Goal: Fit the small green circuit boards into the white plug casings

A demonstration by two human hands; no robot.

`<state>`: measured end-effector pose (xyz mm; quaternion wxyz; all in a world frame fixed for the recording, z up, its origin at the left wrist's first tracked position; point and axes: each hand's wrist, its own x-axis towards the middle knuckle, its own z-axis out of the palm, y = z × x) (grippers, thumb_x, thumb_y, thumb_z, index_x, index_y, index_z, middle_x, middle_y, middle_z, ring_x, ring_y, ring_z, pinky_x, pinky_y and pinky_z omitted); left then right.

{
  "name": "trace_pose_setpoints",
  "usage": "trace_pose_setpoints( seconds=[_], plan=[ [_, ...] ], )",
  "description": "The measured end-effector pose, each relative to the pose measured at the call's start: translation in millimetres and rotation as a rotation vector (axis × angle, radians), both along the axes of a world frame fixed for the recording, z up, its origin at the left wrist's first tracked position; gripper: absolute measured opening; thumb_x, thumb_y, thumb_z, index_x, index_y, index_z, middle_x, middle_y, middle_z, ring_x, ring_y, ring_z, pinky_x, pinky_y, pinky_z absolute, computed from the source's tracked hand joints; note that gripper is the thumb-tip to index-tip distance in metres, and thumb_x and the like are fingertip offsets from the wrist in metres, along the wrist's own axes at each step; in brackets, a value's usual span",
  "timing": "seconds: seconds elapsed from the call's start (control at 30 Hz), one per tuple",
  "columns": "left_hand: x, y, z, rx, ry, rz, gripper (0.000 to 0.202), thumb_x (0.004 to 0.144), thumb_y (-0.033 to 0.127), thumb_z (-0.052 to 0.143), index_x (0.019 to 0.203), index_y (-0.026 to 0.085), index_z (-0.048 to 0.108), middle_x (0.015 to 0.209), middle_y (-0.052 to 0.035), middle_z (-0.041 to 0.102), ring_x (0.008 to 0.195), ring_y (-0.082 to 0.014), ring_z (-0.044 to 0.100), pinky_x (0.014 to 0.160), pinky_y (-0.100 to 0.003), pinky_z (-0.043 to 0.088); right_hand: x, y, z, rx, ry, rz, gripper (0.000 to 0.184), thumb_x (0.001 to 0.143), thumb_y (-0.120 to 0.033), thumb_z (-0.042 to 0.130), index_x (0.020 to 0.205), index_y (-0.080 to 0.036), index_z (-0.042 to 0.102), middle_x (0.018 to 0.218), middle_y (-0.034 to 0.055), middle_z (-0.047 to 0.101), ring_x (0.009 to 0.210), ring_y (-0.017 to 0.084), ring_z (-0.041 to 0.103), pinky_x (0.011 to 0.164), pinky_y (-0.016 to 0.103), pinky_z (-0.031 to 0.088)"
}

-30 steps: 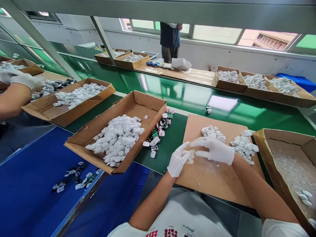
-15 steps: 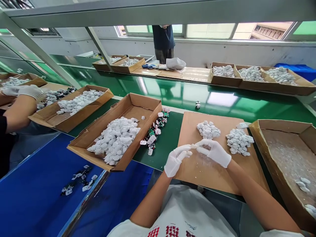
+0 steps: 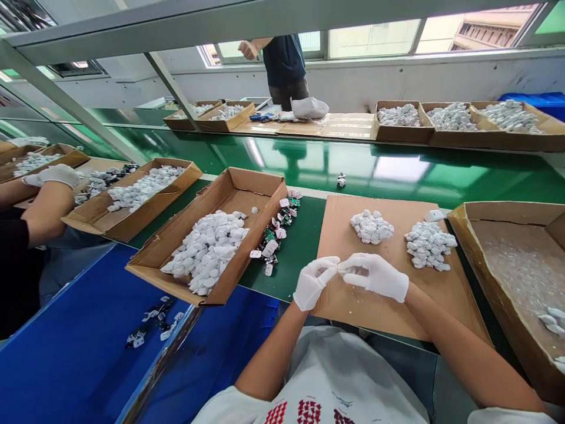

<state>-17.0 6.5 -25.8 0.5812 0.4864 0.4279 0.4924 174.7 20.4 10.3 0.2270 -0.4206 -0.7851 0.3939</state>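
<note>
Two hands: white cotton gloves are worn on both; the left hand (image 3: 314,282) and the right hand (image 3: 375,277) are brought together at the fingertips, with a small white piece (image 3: 339,267) pinched between them; its shape is partly hidden by the gloves.
Under the hands: a flat cardboard sheet (image 3: 399,312) is laid at the belt's edge; white crumbs are scattered on it.
On the sheet: two heaps of white pieces are set apart, a first heap (image 3: 371,227) at 12 o'clock from the hands and a second heap (image 3: 430,246) at 1 o'clock; a lone white piece (image 3: 435,215) is left just beyond the second heap.
At 3 o'clock: an open cardboard box (image 3: 468,235) is lined with translucent film; a few white pieces are held in it.
At 10 o'clock: a cardboard tray (image 3: 265,194) is heaped with white pieces; small circuit boards (image 3: 276,235) are strewn beside it on a green conveyor belt (image 3: 300,277).
At 9 o'clock: a co-worker's gloved hand (image 3: 53,175) is seen beside another tray (image 3: 128,221).
At 12 o'clock, far off: a standing person (image 3: 285,65) is seen beyond the belt.
</note>
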Motion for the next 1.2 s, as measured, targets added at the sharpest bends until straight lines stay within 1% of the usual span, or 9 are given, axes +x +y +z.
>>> trace_pose_setpoints(
  seconds=[0.07,0.13,0.2,0.37,0.6,0.7,0.83,1.0,1.2],
  plan=[
    [-1,1,1.1,-0.027,-0.014,-0.011,0.028,0.073,0.045,0.068,0.065,0.018,0.069,0.075,-0.0083,0.071,0.096,-0.0260,0.064,0.095,-0.040,0.043,3,1,1.2,-0.045,0.001,0.001,0.025,0.088,-0.038,0.052,0.094,-0.024,0.072,0.082,0.0021,0.069,0.071,0.015,0.061,0.070,0.029,0.050],
    [-2,1,3.2,-0.037,-0.037,-0.036,0.032,0.075,0.047,0.065,0.061,0.018,0.067,0.059,-0.0062,0.066,0.093,-0.0265,0.064,0.095,-0.040,0.042,4,2,0.8,-0.049,0.018,-0.077,0.029,0.089,-0.040,0.049,0.095,-0.024,0.072,0.083,0.0025,0.069,0.075,0.016,0.062,0.072,0.030,0.051],
    [-2,1,6.3,-0.021,-0.036,-0.045,0.032,0.075,0.046,0.065,0.060,0.018,0.067,0.054,-0.0054,0.064,0.093,-0.0270,0.063,0.096,-0.040,0.041,3,2,-1.1,-0.004,0.059,-0.135,0.027,0.088,-0.038,0.050,0.101,-0.024,0.070,0.090,0.0031,0.070,0.080,0.017,0.063,0.075,0.031,0.052],
    [-2,0,11.0,0.041,0.023,-0.127,0.031,0.075,0.042,0.064,0.054,0.019,0.065,0.082,-0.0081,0.072,0.100,-0.0278,0.061,0.096,-0.038,0.042,-10,-4,-7.1,0.132,0.053,-0.080,0.019,0.086,-0.031,0.054,0.097,-0.027,0.069,0.088,0.0021,0.070,0.076,0.016,0.062,0.073,0.032,0.050],
    [-6,1,6.7,0.029,0.024,-0.219,0.021,0.075,0.040,0.067,0.070,0.020,0.073,0.108,-0.0084,0.069,0.109,-0.0268,0.058,0.099,-0.037,0.039,-15,-9,0.9,0.117,-0.047,-0.088,0.011,0.083,-0.019,0.053,0.078,-0.022,0.062,0.070,-0.0009,0.064,0.060,0.012,0.054,0.060,0.026,0.045],
    [-9,2,9.1,0.025,-0.006,-0.363,0.028,0.076,0.044,0.064,0.067,0.020,0.073,0.105,-0.0094,0.069,0.119,-0.0288,0.051,0.105,-0.039,0.034,-19,-12,-0.3,0.181,-0.146,-0.088,0.011,0.082,-0.016,0.052,0.076,-0.022,0.060,0.072,-0.0001,0.063,0.060,0.012,0.053,0.060,0.026,0.042],
    [-10,0,13.7,0.022,-0.116,-0.487,0.039,0.071,0.057,0.065,0.063,0.020,0.073,0.089,-0.0118,0.072,0.118,-0.0321,0.052,0.100,-0.043,0.038,-25,-16,-9.7,0.252,-0.156,-0.139,0.015,0.087,-0.020,0.046,0.081,-0.022,0.060,0.082,0.0022,0.065,0.067,0.014,0.057,0.065,0.028,0.043],
    [-4,-5,9.5,-0.033,-0.109,-0.341,0.034,0.075,0.050,0.065,0.070,0.019,0.075,0.111,-0.0105,0.068,0.120,-0.0319,0.051,0.102,-0.042,0.037,-20,-11,-7.6,0.220,-0.040,-0.155,0.018,0.088,-0.021,0.048,0.089,-0.024,0.065,0.084,0.0018,0.068,0.073,0.015,0.061,0.068,0.028,0.047],
    [0,-10,-13.1,-0.087,-0.123,-0.088,0.025,0.075,0.042,0.067,0.079,0.019,0.076,0.129,-0.0087,0.060,0.123,-0.0311,0.050,0.107,-0.041,0.035,-12,-10,0.7,0.315,-0.029,-0.163,0.015,0.086,-0.031,0.056,0.093,-0.024,0.067,0.088,0.0020,0.070,0.074,0.015,0.063,0.068,0.027,0.048]
  ],
)
